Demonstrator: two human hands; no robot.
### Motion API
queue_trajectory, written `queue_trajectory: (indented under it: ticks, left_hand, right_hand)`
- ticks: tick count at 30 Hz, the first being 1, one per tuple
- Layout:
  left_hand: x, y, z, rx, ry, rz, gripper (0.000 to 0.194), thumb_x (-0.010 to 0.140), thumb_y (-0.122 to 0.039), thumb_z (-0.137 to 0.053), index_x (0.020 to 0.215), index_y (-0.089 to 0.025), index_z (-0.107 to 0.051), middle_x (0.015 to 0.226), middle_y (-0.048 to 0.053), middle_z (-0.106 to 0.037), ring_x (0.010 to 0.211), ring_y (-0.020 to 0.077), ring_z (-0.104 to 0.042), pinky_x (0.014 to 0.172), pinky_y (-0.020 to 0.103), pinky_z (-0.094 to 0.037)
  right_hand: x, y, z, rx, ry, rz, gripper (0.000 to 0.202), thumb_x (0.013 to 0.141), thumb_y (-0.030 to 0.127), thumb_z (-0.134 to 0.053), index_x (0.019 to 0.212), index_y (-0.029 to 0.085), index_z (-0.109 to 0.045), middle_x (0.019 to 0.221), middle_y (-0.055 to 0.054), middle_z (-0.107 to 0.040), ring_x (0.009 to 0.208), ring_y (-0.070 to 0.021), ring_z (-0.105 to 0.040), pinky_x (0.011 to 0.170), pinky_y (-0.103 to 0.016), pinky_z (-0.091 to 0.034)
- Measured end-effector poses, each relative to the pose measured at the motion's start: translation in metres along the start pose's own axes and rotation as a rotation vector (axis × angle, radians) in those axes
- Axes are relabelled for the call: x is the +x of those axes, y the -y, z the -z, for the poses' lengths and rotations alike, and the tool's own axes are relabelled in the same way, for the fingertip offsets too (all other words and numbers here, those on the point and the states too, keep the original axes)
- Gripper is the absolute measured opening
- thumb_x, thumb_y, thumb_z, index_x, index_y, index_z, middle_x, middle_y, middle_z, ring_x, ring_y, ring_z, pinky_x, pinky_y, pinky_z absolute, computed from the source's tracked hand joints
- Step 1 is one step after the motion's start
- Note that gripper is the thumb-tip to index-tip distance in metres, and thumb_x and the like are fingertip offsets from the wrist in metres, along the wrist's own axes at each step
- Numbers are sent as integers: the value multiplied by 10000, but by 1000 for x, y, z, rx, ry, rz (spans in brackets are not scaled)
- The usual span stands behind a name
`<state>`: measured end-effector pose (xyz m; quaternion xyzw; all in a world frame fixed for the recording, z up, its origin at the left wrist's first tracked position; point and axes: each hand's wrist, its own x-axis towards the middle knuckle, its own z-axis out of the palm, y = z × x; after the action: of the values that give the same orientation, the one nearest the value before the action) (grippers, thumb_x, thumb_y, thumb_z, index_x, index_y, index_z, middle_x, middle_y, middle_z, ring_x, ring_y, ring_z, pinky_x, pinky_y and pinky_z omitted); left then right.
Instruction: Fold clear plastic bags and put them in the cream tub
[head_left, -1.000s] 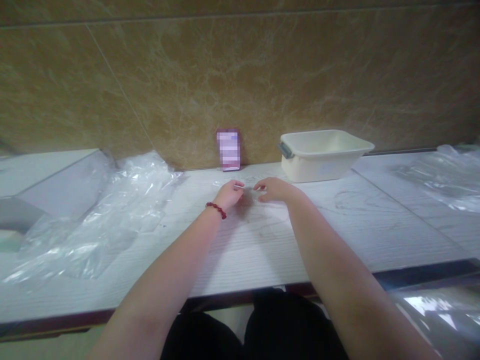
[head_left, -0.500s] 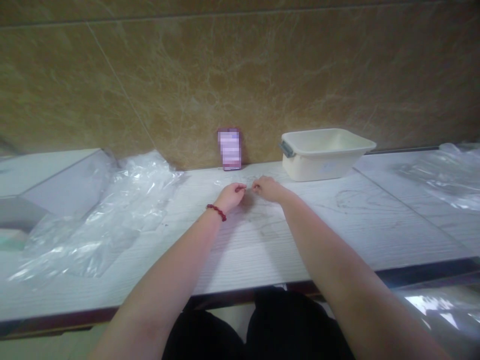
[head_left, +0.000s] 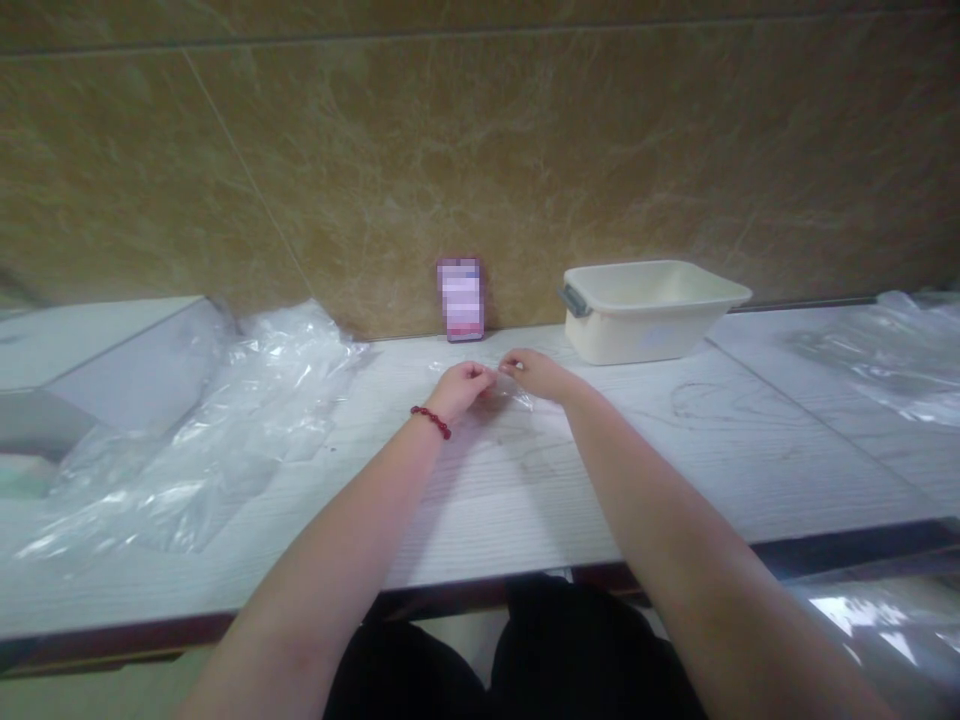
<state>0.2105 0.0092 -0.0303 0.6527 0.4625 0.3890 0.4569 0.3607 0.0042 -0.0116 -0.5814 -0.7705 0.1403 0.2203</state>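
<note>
At the centre of the frame, the left hand (head_left: 463, 392) and right hand (head_left: 536, 374), fingers pinched nearly closed, seem to hold a small clear plastic piece (head_left: 519, 397) low over the counter (head_left: 510, 520), perhaps so its thin film stays steady between the fingertips.

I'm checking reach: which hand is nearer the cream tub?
The right hand, just left of the cream tub and slightly nearer the person; the left hand is farther left, beyond the right.
</note>
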Motion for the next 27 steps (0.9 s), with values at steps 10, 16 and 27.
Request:
queue_trajectory:
  ticks: [10, 16, 27]
  left_hand:
    - [-1, -5, 10, -147, -68, 171, 110, 613, -213, -578, 632, -125, -515, 551, -26, -478, 463, 42, -416, 406, 160, -296]
    - [-2, -2, 16, -83, -59, 232, 75, 603, -184, -577, 645, -125, -554, 542, -21, -500, 474, 56, -447, 424, 169, -338]
    - [-2, 1, 12, 39, -52, 238, 65, 598, -135, -552, 660, -121, -558, 540, -12, -539, 463, 65, -493, 444, 168, -388]
  right_hand:
    - [-11, -7, 23, -184, 170, -8, 217, 705, 236, -501, 888, 227, -616, 869, -9, -610, 747, -119, -532, 652, -191, -372]
    - [-13, -5, 20, -218, 262, -8, 314, 646, 253, -568, 958, 237, -600, 910, -16, -602, 783, -136, -536, 689, -207, -377]
    - [-9, 4, 18, -299, 43, 61, 281, 779, 158, -387, 938, 223, -609, 919, -48, -575, 839, -131, -518, 760, -222, -362]
